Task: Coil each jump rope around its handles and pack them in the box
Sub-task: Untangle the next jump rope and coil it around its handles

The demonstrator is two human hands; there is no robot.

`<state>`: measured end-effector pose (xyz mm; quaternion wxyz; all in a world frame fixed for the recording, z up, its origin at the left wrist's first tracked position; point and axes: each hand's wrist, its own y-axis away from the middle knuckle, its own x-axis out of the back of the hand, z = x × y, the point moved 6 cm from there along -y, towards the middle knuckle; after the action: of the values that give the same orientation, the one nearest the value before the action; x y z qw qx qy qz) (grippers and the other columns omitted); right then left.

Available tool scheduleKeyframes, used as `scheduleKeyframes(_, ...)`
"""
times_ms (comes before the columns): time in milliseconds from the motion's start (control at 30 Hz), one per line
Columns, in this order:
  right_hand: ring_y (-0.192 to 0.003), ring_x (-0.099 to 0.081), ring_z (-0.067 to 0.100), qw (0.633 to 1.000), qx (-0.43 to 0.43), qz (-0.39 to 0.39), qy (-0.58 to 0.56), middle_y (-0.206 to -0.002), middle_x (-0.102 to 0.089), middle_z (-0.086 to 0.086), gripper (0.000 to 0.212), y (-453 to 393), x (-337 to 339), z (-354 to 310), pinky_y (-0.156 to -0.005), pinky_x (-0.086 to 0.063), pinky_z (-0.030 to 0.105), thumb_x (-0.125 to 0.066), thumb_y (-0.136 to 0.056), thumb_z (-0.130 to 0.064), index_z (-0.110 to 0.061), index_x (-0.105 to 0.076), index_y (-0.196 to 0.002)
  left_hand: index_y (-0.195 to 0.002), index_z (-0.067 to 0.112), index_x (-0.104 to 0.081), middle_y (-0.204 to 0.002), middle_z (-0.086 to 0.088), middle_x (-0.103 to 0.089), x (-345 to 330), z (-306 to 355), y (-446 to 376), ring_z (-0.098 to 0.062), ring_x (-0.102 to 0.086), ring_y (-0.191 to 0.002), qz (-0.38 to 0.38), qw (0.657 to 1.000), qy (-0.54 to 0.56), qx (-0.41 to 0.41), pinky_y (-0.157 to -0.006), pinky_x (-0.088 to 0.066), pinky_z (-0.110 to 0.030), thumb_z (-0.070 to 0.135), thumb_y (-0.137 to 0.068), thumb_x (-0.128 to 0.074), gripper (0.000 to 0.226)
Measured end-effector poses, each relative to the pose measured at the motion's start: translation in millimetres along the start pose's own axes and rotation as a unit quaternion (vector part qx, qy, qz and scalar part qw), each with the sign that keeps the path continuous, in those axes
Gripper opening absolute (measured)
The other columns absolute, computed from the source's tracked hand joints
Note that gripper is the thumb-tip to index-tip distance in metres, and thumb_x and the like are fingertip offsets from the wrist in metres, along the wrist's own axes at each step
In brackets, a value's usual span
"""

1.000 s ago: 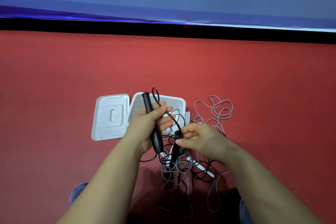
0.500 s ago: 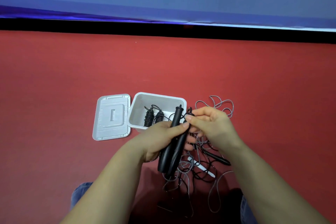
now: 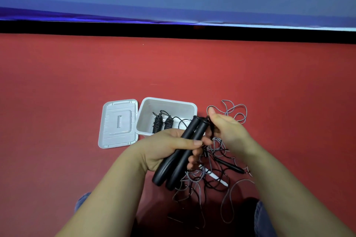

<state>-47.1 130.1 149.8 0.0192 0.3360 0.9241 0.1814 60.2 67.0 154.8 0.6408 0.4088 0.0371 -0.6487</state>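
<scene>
We see the left hand (image 3: 169, 148) wrapped around two long black plastic jump-rope handles (image 3: 183, 150) held side by side, thumb lying across the top of them, fingers curled underneath — a full grip, with the handles slanting from lower left up toward the box. The right hand (image 3: 225, 131) sits just beside the upper ends of those handles, and its fingers look pinched on the thin black cord (image 3: 211, 127) that comes off them, though the pinch itself is partly hidden from us. Behind the left hand stands the open white plastic box (image 3: 167, 103) on the red surface (image 3: 77, 82); inside it lies an already coiled black jump rope (image 3: 161, 122), its cord wound tightly around its two handles. The white plastic lid (image 3: 118, 123) lies flat just left of the box, touching its side. Under and to the right of the hands spreads a loose tangle of grey and black cords (image 3: 227, 111), with a white handle (image 3: 216, 178) and another black handle (image 3: 231, 166) lying among them.
</scene>
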Motion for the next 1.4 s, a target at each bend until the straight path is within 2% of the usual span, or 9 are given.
scheduleKeyframes(100,-0.049,-0.037,0.014,0.996,0.019,0.055,-0.073,-0.045,-0.04,-0.006,0.046,-5,7,0,-0.059,-0.031,0.029,-0.039,-0.099,-0.032,-0.017,-0.04,-0.056,-0.095,0.005,-0.069,-0.065,-0.004,-0.059,3,1,1,-0.014,-0.056,-0.055,0.023,1.0,-0.003,0.007,-0.053,-0.051,-0.024,0.009,-0.078,-0.059,0.02)
scheduleKeyframes(267,-0.036,-0.031,0.007,0.949,0.023,0.187,-0.252,-0.039,-0.031,-0.01,0.043,-9,39,-3,-0.05,-0.026,0.026,-0.038,-0.1,-0.029,-0.015,-0.034,-0.059,-0.098,0.009,-0.066,-0.07,-0.003,-0.066,4,-6,2,-0.013,-0.062,-0.057,0.054,0.994,-0.062,0.069,-0.054,-0.057,-0.026,0.011,-0.08,-0.066,0.018)
scheduleKeyframes(467,-0.042,-0.031,0.008,0.957,0.056,0.16,-0.236,-0.045,-0.03,-0.008,0.043,-6,32,-11,-0.052,-0.026,0.025,-0.037,-0.101,-0.027,-0.015,-0.033,-0.06,-0.109,0.014,-0.066,-0.07,-0.001,-0.063,0,-10,2,-0.012,-0.062,-0.059,0.026,0.991,-0.078,0.104,-0.048,-0.054,-0.022,0.035,-0.075,-0.057,0.041)
scheduleKeyframes(700,-0.039,-0.03,0.009,0.958,0.044,0.146,-0.244,-0.043,-0.03,-0.007,0.044,-3,26,-14,-0.049,-0.028,0.027,-0.035,-0.101,-0.031,-0.013,-0.035,-0.06,-0.088,0.014,-0.064,-0.062,0.0,-0.059,2,-8,-3,-0.01,-0.054,-0.048,0.059,0.993,-0.098,0.036,-0.038,-0.043,-0.016,0.028,-0.074,-0.065,0.02)
scheduleKeyframes(900,-0.037,-0.033,0.008,0.992,0.011,0.078,-0.102,-0.042,-0.038,-0.006,0.044,-1,6,-4,-0.042,-0.031,0.02,-0.033,-0.101,-0.034,-0.011,-0.049,-0.067,-0.087,0.011,-0.063,-0.066,0.001,-0.061,8,9,-5,-0.009,-0.052,-0.047,0.127,0.989,0.019,-0.071,-0.036,-0.037,-0.016,0.027,-0.077,-0.071,0.021)
scheduleKeyframes(1000,-0.037,-0.035,0.011,0.998,-0.034,0.0,-0.046,-0.042,-0.04,-0.003,0.046,4,-16,2,-0.041,-0.031,0.021,-0.032,-0.1,-0.037,-0.009,-0.051,-0.07,-0.08,0.013,-0.065,-0.075,0.0,-0.063,12,19,-3,-0.008,-0.053,-0.047,0.168,0.974,0.098,-0.115,-0.036,-0.038,-0.014,0.031,-0.072,-0.061,0.02)
scheduleKeyframes(1167,-0.038,-0.045,0.017,0.991,-0.092,-0.098,-0.008,-0.045,-0.046,0.002,0.051,16,-34,8,-0.042,-0.038,0.022,-0.033,-0.097,-0.049,-0.008,-0.053,-0.075,-0.078,0.011,-0.066,-0.096,-0.008,-0.067,7,21,0,-0.008,-0.052,-0.043,0.129,0.962,0.214,-0.108,-0.032,-0.037,-0.012,0.03,-0.074,-0.058,0.021)
scheduleKeyframes(1300,-0.048,-0.055,0.017,0.981,-0.077,-0.139,0.112,-0.045,-0.046,0.002,0.056,20,-33,10,-0.056,-0.041,0.025,-0.033,-0.097,-0.048,-0.012,-0.052,-0.06,-0.084,0.013,-0.061,-0.08,-0.002,-0.059,14,31,5,-0.005,-0.049,-0.044,0.135,0.952,0.236,-0.141,-0.032,-0.036,-0.01,0.033,-0.075,-0.056,0.023)
scheduleKeyframes(1400,-0.051,-0.05,0.019,0.97,-0.066,-0.117,0.201,-0.047,-0.052,0.004,0.051,18,-21,12,-0.063,-0.04,0.03,-0.043,-0.094,-0.048,-0.018,-0.057,-0.055,-0.089,0.015,-0.061,-0.074,0.002,-0.053,38,39,15,-0.006,-0.049,-0.045,0.224,0.936,0.213,-0.171,-0.034,-0.037,-0.012,0.035,-0.08,-0.059,0.021)
